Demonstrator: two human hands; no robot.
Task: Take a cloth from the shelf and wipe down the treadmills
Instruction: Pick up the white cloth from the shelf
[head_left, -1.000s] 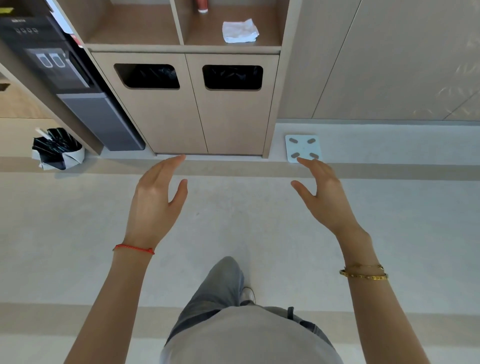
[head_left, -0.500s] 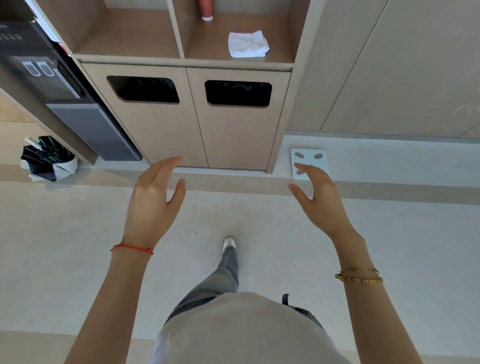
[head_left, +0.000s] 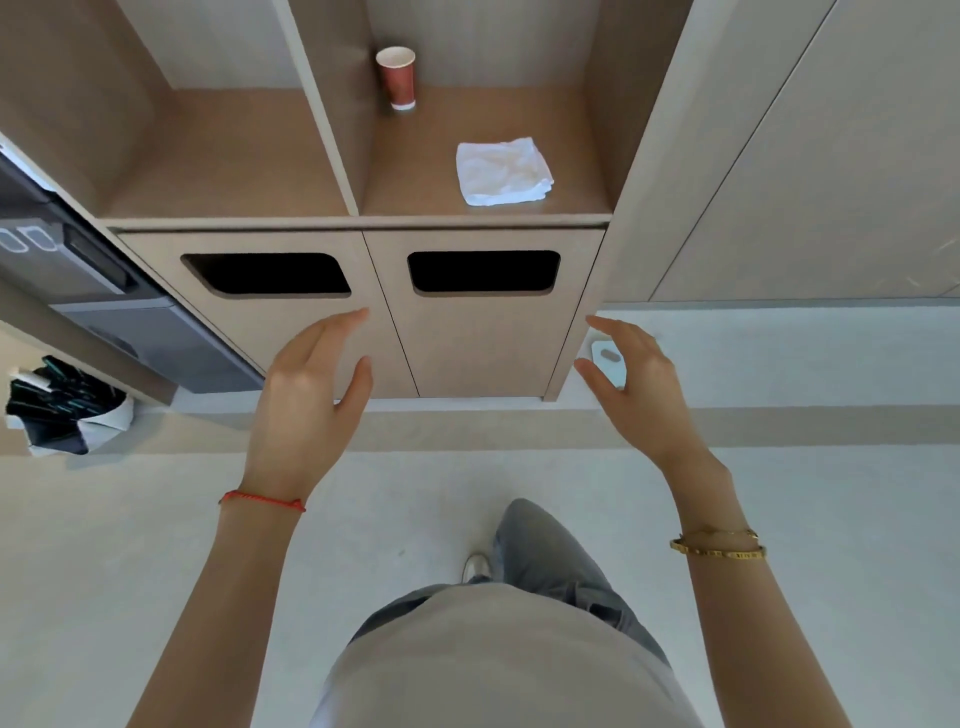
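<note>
Both empty, fingers loose: left hand (head_left: 306, 400), right hand (head_left: 636, 389); careless reach for cloth (head_left: 503, 171) near shelf (head_left: 488, 208) front edge risks toppling paper cup (head_left: 397, 78) at back.

A crumpled white fabric cloth (head_left: 503, 171) lies on the light brown wooden shelf (head_left: 405, 171), and the tall paper cup (head_left: 397, 77) there is dark red with a white base and white inside. The two tan cabinet doors (head_left: 467, 332) have black slot openings. The floor (head_left: 156, 545) is pale grey, crossed by a beige stripe. A thin red string bracelet (head_left: 262, 500) circles the left wrist; gold metal bangles (head_left: 719, 545) circle the right. The trousers (head_left: 550, 566) are grey, the shirt (head_left: 498, 660) pale beige-grey. A dark grey machine (head_left: 104, 306) stands at left, above a black-lined white bin (head_left: 67, 410).
</note>
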